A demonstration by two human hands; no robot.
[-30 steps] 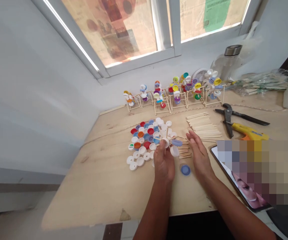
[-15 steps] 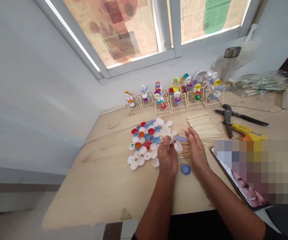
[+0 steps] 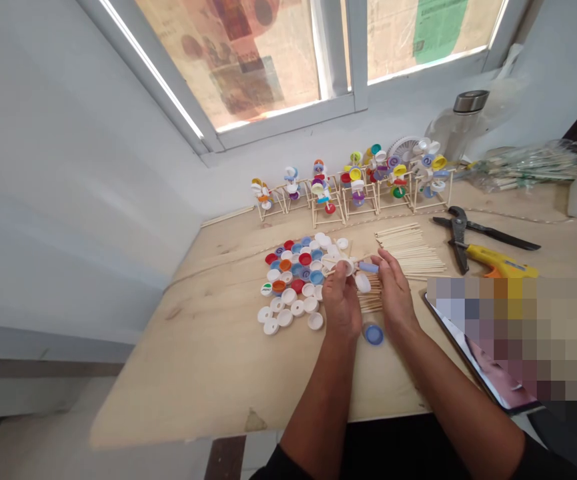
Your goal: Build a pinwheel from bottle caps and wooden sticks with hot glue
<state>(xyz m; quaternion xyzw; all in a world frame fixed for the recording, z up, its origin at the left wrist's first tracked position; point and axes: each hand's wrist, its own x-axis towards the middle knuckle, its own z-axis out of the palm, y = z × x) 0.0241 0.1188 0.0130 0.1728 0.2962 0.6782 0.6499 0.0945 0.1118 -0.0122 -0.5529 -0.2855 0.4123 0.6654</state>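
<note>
Pale wood spreads through the middle and bottom of the frame as the table [image 3: 193, 373], below a window [image 3: 238, 63] at the top whose panes carry printed coverings. Along the upper centre stands a row of stick stands with bottle-cap wheels [image 3: 355, 174], many-coloured and close together. Loose caps [image 3: 297, 270], mostly white, blue and red, fan out at the centre, left of the hands. At lower right lies a phone [image 3: 483, 363] (part of it is pixelated away).

Near the centre, the left hand [image 3: 343, 307] pinches a small wheel of caps and sticks [image 3: 345, 267], its thumb against a white cap. Facing it, the right hand [image 3: 398, 300] is cupped with fingers together, fingertips beside the wheel's lilac cap [image 3: 368, 267]; whether they grip it, I cannot tell.

Black pliers [image 3: 459, 237] lie right of centre, partly overlapped by a yellow glue gun [image 3: 503, 262]. Pale sticks [image 3: 411, 250] lie beyond the right hand, browner ones [image 3: 371, 301] between the hands. Smallest, a single blue cap [image 3: 373, 335] sits below those.
</note>
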